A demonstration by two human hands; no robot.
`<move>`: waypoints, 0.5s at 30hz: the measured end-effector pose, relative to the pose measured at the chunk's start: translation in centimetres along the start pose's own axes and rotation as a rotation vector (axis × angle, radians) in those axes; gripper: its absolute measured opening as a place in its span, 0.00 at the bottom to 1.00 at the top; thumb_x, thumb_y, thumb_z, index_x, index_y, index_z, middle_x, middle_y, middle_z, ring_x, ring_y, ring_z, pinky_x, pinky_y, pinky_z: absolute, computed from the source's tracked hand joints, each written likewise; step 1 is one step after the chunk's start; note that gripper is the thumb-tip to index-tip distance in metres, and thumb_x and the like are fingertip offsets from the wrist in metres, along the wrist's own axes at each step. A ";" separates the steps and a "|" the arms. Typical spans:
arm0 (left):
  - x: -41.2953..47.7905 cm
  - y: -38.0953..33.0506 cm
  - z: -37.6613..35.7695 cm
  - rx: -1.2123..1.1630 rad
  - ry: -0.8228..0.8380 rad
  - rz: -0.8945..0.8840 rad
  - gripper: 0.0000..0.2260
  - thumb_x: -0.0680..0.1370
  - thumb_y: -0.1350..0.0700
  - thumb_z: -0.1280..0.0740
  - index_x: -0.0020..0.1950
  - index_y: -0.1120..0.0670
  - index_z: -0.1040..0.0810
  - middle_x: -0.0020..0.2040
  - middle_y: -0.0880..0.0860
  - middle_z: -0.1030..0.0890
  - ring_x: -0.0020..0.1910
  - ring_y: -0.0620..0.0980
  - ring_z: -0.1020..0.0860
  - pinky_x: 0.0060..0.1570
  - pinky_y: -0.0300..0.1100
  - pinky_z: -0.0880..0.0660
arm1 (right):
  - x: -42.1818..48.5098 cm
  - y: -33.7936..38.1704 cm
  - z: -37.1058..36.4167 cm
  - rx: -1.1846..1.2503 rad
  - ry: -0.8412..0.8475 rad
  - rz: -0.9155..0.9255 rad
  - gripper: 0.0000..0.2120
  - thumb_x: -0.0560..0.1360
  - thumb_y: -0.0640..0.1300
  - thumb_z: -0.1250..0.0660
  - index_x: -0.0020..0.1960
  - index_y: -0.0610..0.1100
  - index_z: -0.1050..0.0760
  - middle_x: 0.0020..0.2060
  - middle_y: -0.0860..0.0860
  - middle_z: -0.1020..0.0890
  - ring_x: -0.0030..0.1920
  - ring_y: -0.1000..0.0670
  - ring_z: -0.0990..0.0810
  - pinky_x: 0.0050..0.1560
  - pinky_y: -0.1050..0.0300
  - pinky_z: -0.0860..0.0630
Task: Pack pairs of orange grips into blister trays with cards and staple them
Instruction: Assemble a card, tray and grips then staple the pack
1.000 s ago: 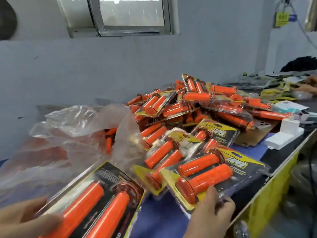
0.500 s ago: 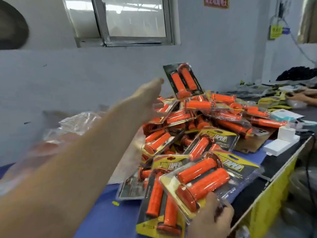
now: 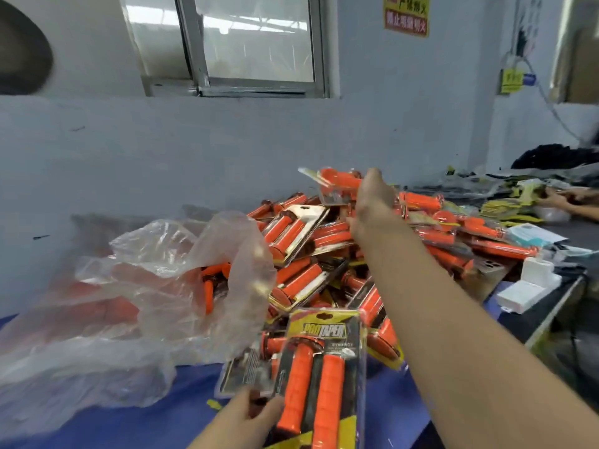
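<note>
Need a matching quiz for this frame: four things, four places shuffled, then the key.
Things
1. clear plastic bag
2. white boxes
3. red sign
4. front blister pack

Places
A. on the wall, right of the window
B. nearest the camera, gripped by the left hand
C. left of the pile of packs
D. right of the pile, near the table edge

Pairs: 1-C, 2-D, 3-A, 4-B
</note>
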State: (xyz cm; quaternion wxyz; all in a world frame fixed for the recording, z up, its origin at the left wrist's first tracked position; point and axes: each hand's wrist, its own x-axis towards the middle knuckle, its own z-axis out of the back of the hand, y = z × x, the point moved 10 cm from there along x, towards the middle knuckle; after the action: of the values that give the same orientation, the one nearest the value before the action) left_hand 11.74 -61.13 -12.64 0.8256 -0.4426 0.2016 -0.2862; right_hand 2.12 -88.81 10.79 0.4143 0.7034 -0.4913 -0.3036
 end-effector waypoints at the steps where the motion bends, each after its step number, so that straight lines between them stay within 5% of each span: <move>1: -0.1 -0.3 -1.7 0.012 0.074 -0.033 0.21 0.73 0.40 0.30 0.64 0.38 0.29 0.48 0.29 0.20 0.49 0.26 0.24 0.50 0.23 0.30 | -1.1 -1.4 1.4 -0.059 -0.017 0.048 0.14 0.81 0.52 0.46 0.57 0.43 0.29 0.54 0.47 0.24 0.51 0.47 0.25 0.53 0.50 0.29; 5: -0.3 -0.7 -5.2 -0.017 0.226 0.030 0.29 0.66 0.39 0.25 0.64 0.41 0.27 0.52 0.32 0.18 0.53 0.29 0.22 0.65 0.37 0.29 | -6.0 -8.9 8.7 -0.234 -0.103 0.186 0.22 0.81 0.50 0.45 0.75 0.50 0.39 0.70 0.51 0.31 0.68 0.48 0.30 0.66 0.45 0.31; 8: 0.1 -0.5 -4.5 -0.026 0.198 0.049 0.27 0.62 0.40 0.24 0.57 0.50 0.24 0.43 0.38 0.15 0.44 0.32 0.19 0.53 0.33 0.24 | -8.9 -12.5 13.1 -0.302 -0.167 0.233 0.19 0.82 0.48 0.45 0.72 0.54 0.37 0.64 0.55 0.28 0.57 0.59 0.23 0.51 0.51 0.24; 10: -0.6 -1.6 -2.7 0.029 0.115 -0.005 0.28 0.59 0.38 0.27 0.53 0.49 0.28 0.39 0.36 0.17 0.39 0.31 0.21 0.38 0.25 0.27 | -9.8 -12.5 14.3 -0.315 -0.176 0.278 0.16 0.83 0.48 0.45 0.69 0.57 0.34 0.62 0.57 0.27 0.58 0.56 0.24 0.51 0.54 0.27; 15: -1.4 -8.6 1.1 -0.027 0.093 -0.157 0.28 0.62 0.42 0.22 0.57 0.48 0.28 0.43 0.34 0.18 0.41 0.36 0.18 0.35 0.27 0.26 | -9.7 -7.5 15.2 -0.219 -0.252 0.421 0.11 0.83 0.49 0.46 0.64 0.56 0.33 0.58 0.57 0.25 0.56 0.58 0.25 0.48 0.63 0.29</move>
State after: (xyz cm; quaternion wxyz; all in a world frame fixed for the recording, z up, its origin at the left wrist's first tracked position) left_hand 8.80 -63.35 -4.62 0.7842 -0.4546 0.2081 -0.3676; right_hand -10.46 -82.73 -2.85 0.4774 0.4934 -0.6389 -0.3471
